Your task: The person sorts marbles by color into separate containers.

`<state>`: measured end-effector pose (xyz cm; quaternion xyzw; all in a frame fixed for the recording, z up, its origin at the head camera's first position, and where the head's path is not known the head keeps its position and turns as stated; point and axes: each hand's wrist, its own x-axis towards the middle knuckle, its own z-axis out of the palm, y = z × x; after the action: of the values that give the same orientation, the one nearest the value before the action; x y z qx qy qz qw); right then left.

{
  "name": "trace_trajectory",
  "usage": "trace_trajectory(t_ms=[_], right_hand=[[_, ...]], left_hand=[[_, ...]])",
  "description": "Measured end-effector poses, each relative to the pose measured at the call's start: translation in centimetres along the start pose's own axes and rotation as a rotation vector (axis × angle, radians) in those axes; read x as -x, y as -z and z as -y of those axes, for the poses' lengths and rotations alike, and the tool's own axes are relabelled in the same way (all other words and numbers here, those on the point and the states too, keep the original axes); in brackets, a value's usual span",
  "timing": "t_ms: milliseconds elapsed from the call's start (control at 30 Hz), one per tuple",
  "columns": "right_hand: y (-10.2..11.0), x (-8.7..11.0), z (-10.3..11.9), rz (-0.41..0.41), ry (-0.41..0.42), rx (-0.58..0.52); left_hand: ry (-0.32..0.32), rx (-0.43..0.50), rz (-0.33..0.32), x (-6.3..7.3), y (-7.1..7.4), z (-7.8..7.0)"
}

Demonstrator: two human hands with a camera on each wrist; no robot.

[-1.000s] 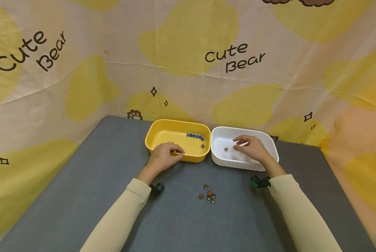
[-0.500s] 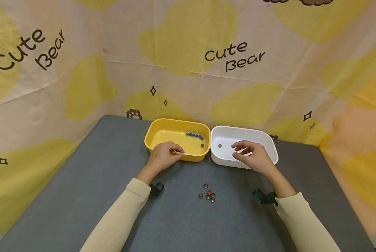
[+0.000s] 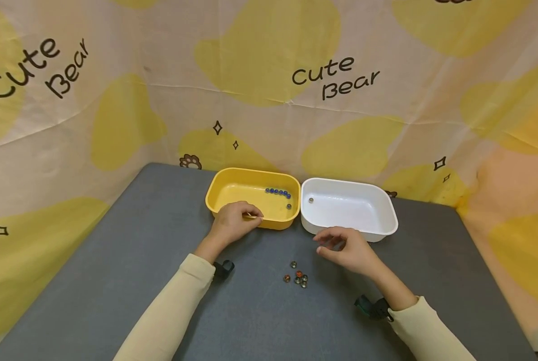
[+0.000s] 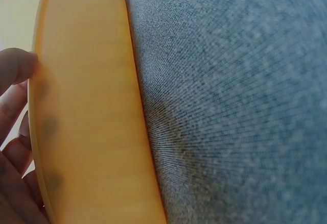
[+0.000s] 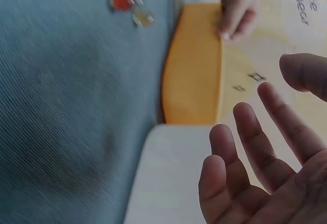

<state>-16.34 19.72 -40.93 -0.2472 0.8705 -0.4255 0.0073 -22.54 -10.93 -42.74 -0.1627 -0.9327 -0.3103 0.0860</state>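
My left hand [image 3: 234, 220] grips the front rim of a yellow plastic tub [image 3: 279, 224]. In the left wrist view the thumb [image 4: 18, 66] lies at the rim and the other fingers are inside. Blue marbles [image 3: 276, 192] line the tub's back right, with one bluish marble [image 3: 289, 206] apart from them. Beside it stands a white tub [image 3: 350, 210] holding a single brownish marble [image 3: 311, 200] near its left wall. In front of that tub, above the table, my right hand [image 3: 347, 249] hovers with parted fingers and nothing held. Several orange and dark clear marbles [image 3: 298, 274] lie to its left.
Both tubs stand side by side near the back of a grey cloth-covered table [image 3: 129, 281]. Behind and at the sides hangs a patterned curtain [image 3: 251, 60]. Dark straps [image 3: 372, 307] circle both wrists.
My right hand has come out of the white tub and back toward me. The marble in that tub has rolled left and back. The left hand keeps its place on the yellow rim.
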Motion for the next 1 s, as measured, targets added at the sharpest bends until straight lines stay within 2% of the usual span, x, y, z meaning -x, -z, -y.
trace_trajectory(t_ms=[167,433,1000], right_hand=[[-1.4,0.6,-0.9,0.059,0.02,0.012],[-3.0,1.3,-1.2,0.12,-0.018,0.037],[-4.8,1.6,-1.8,0.17,-0.022,0.16]], left_hand=[[0.0,0.002,0.0,0.0,-0.1,0.1],[0.01,0.007,-0.001,-0.1,-0.1,0.1],[0.007,0.007,-0.004,0.0,-0.1,0.1]])
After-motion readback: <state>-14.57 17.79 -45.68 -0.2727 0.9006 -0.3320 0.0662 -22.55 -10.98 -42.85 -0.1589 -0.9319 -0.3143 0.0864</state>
